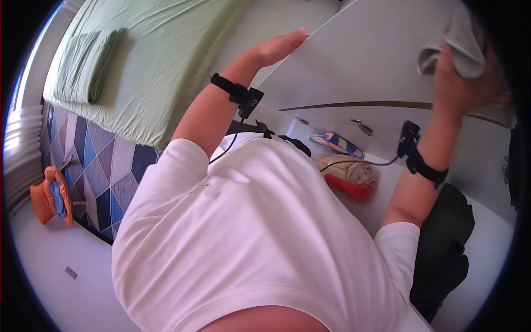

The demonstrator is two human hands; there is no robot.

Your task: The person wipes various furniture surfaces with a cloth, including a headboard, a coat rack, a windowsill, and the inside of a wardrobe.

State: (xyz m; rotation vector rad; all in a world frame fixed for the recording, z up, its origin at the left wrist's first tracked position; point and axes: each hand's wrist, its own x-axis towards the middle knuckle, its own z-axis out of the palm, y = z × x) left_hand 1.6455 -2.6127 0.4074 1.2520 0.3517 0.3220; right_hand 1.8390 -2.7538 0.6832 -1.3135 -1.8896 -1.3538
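My left hand [281, 46] is at the left edge of a broad white cabinet door [359, 61]. Its fingers are stretched out along that edge, and it has nothing in its grasp. On the far right, my right hand [467, 88] presses a light grey cloth [467, 50] against the door's surface. Part of the cloth bunches up above the thumb, and the fingers are partly lost in shadow at the picture's rim. Black straps with small boxes sit on both forearms.
Inside the white cabinet below the door are metal hinges [362, 127], a red item [354, 187] and a beige bundle [345, 167]. Dark clothing [445, 249] hangs at the right. Left are a bed with a green sheet [160, 50], a folded green cloth [88, 66] and an orange garment [51, 196].
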